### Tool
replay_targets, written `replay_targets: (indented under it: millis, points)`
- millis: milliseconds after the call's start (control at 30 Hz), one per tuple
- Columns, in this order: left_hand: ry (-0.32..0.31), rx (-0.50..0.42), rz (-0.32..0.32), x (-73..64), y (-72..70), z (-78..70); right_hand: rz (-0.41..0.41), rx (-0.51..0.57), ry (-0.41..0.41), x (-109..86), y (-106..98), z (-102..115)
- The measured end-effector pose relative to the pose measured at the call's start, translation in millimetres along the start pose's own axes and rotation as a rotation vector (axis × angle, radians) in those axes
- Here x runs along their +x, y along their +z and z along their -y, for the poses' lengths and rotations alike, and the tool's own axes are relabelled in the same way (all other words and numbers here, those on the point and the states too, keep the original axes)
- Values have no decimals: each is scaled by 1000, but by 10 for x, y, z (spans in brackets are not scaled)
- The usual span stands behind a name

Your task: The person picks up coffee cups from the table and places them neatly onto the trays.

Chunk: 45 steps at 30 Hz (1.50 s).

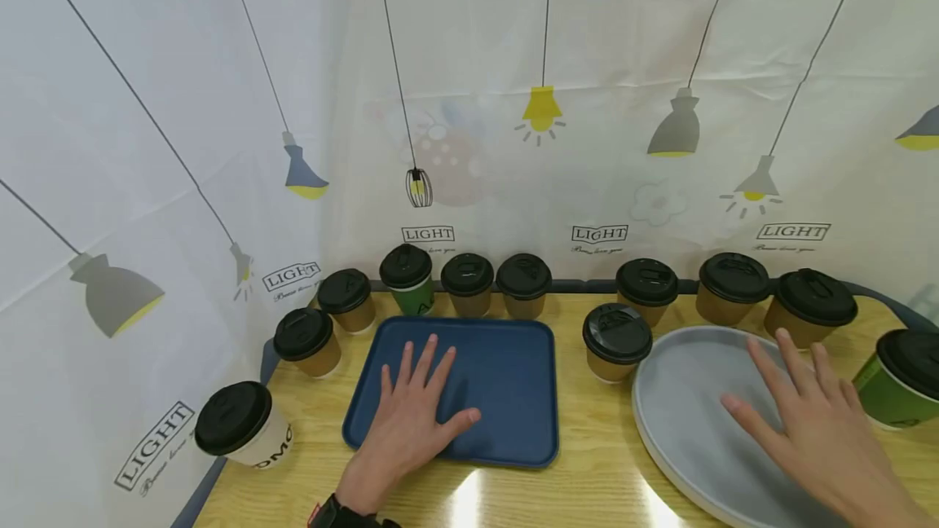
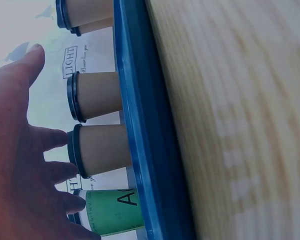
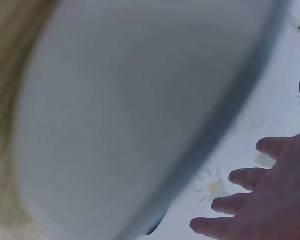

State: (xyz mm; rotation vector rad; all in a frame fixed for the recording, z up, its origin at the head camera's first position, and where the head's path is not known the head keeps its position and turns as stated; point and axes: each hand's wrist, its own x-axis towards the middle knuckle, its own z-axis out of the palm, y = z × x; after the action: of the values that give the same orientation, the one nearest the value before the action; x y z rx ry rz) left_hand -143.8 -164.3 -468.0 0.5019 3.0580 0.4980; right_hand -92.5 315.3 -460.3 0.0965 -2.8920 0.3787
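My left hand (image 1: 412, 418) hovers over a blue rectangular tray (image 1: 509, 398), fingers spread and holding nothing. In the left wrist view the hand (image 2: 20, 165) shows a gap from the tray rim (image 2: 152, 150). On the right, a round grey tray (image 1: 685, 406) lies beneath my right hand (image 1: 825, 426), whose fingers are spread and grip nothing. Seen from the right wrist, that hand (image 3: 270, 195) stands apart from the grey tray's edge. Behind the blue tray are a green cup (image 1: 413, 297) and brown cups (image 1: 469, 304), all with black lids.
A white lidded cup (image 1: 257, 438) stands at the left. More brown cups (image 1: 612, 367) line the back beside the grey tray, and a green cup (image 1: 898, 389) is at far right. A white printed curtain (image 1: 484, 39) closes off the back of the wooden table (image 1: 587, 463).
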Motion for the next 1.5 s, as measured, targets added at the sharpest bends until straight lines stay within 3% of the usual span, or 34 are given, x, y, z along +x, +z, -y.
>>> replay_targets:
  millis: [300,467,700,800,933,1033,1100,1200,1367,1500]
  points:
    - [-23,-81,-56,3,-59,4,-117,236,-89,60,-169,482]
    - [-70,-84,-152,0,-132,114,-197,282,-145,80,-127,921]
    - [-158,-43,-289,11,-199,334,-166,262,-237,181,109,1446]
    - [-183,10,-323,13,-174,435,-95,240,-230,245,289,1619]
    - [-130,137,-412,-7,-121,557,28,134,-199,282,508,1806]
    - [-66,223,-470,-22,-85,644,42,32,-233,278,643,1902]
    - [-41,248,-474,-29,-75,696,47,-15,-249,279,712,1943]
    - [-38,240,-431,-36,-72,755,72,-34,-232,287,766,1965]
    - [-91,149,-342,-68,-109,806,137,6,-214,267,753,1948]
    - [-129,92,-306,-106,-138,814,149,26,-235,209,716,1922]
